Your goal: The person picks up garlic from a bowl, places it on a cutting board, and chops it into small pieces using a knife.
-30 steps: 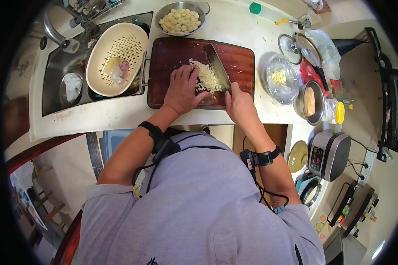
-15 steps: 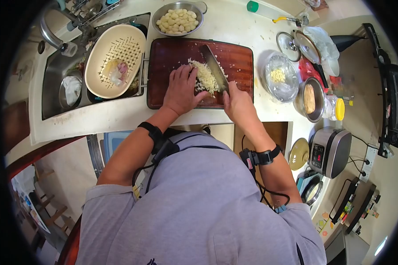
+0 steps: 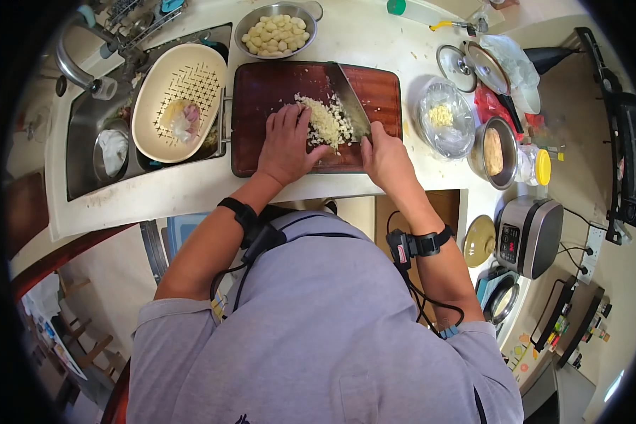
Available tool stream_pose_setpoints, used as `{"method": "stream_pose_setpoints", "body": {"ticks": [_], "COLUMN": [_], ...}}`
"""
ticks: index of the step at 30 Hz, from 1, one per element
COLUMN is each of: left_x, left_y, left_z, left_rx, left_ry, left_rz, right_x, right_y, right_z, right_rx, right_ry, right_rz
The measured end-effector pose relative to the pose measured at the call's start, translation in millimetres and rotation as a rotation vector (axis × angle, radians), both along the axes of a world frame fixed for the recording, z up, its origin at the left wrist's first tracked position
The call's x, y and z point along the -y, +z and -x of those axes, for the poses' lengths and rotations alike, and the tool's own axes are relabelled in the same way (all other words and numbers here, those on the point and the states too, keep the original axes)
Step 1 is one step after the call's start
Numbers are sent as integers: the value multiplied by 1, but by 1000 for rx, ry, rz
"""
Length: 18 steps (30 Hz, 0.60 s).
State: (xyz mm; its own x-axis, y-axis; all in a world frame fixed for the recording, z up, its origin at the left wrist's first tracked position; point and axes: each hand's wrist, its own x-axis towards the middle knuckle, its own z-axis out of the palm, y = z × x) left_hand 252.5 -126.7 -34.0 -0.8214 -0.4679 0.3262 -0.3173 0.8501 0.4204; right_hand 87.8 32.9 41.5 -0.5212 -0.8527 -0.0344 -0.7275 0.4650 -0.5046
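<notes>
A dark red cutting board (image 3: 261,85) lies on the counter with a pile of chopped pale garlic (image 3: 326,121) at its middle. My right hand (image 3: 389,161) is wrapped round the handle of a knife (image 3: 348,95), whose wide blade stands at the right edge of the pile and points up and left. My left hand (image 3: 285,141) rests on the board at the left of the pile, fingers apart and thumb stretched along its lower side; it holds nothing.
Beyond the board is a metal bowl of peeled cloves (image 3: 274,34). A cream colander (image 3: 148,106) sits over the sink (image 3: 85,155). At the right are a plastic-covered bowl (image 3: 448,138), a metal bowl (image 3: 479,157), lids and a cooker (image 3: 530,237).
The knife and my right hand have shifted slightly right, and the blade has moved off the right part of the garlic pile. My left hand stays beside the pile.
</notes>
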Motion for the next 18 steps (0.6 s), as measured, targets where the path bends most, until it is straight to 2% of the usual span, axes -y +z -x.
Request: {"method": "stream_pose_setpoints", "body": {"ticks": [18], "left_x": [0], "left_y": [-1], "left_z": [-1], "left_rx": [-8], "left_ry": [-3], "left_rz": [13], "right_x": [-1], "right_y": [-3], "right_z": [6], "right_rx": [-23], "right_ry": [-12], "right_rz": [-17]}}
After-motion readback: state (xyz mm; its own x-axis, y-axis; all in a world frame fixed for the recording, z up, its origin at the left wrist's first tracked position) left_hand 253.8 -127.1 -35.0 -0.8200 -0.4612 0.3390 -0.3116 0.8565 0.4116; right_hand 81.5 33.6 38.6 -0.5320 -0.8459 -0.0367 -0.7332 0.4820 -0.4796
